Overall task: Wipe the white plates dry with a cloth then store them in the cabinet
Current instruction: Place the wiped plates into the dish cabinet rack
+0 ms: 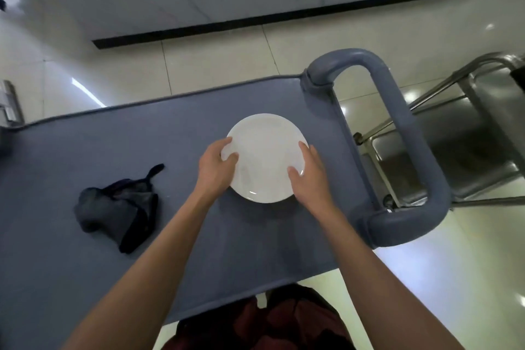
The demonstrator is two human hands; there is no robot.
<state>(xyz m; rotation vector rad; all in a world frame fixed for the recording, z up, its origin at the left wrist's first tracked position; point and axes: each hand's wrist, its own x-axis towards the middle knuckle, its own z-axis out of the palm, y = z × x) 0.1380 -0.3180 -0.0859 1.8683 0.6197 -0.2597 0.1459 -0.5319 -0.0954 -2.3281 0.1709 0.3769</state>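
A round white plate [265,150] lies on the grey cart top [113,145], toward its right end. My left hand [216,170] grips the plate's left rim, thumb on the upper face. My right hand [308,176] grips the right rim the same way. I cannot tell whether more plates are stacked beneath it. A crumpled dark grey cloth [119,207] lies on the cart top to the left of my left arm, apart from both hands.
The cart's thick grey loop handle [412,133] juts out at the right end. Beyond it stands a stainless steel rack [468,136] on the glossy tiled floor. A wall with a black baseboard [255,23] runs behind the cart.
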